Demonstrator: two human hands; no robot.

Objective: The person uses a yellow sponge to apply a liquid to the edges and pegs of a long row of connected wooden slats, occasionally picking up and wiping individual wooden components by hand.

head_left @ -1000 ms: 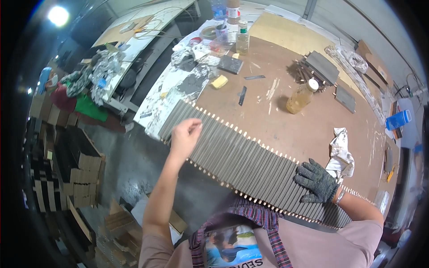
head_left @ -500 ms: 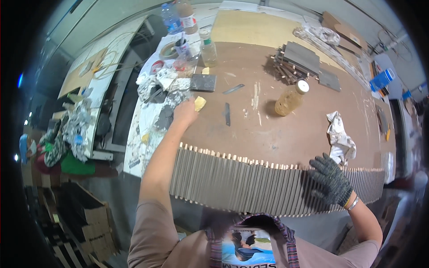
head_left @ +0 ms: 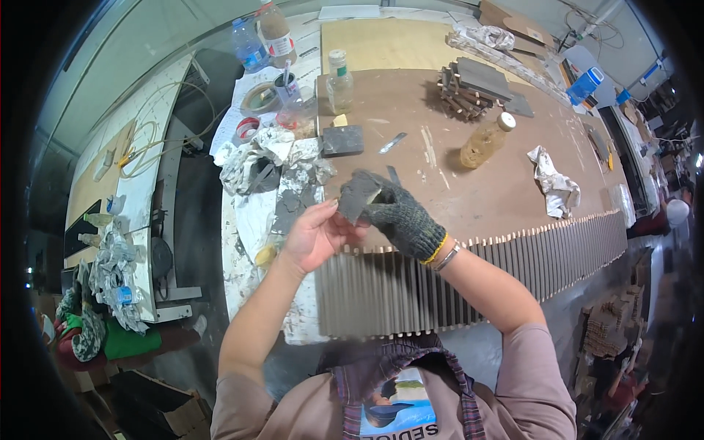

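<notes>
A ragged, dark grey thin piece (head_left: 357, 195) is raised above the tabletop, its kind unclear. My bare left hand (head_left: 319, 236) grips it at the lower left, palm turned up. My right hand (head_left: 405, 224), in a dark knitted glove with a yellow cuff edge, pinches it from the right. A little pale yellow shows by the gloved fingers, mostly hidden. Below both hands lies a long curved row of grey slats (head_left: 440, 297) with light wooden peg ends along its edges. More grey scraps (head_left: 292, 209) rest on the white covering beside my left hand.
A dark grey block (head_left: 342, 140), a clear bottle (head_left: 339, 82) and crumpled white cloth (head_left: 273, 152) stand beyond my hands. Farther right are a bottle of yellowish liquid (head_left: 486, 141), a stack of grey slats (head_left: 480, 79) and a white rag (head_left: 554, 183).
My right hand has left the slat row and moved left to meet my left hand. The grey piece is now held between them; the yellow chunk has left its spot on the table.
</notes>
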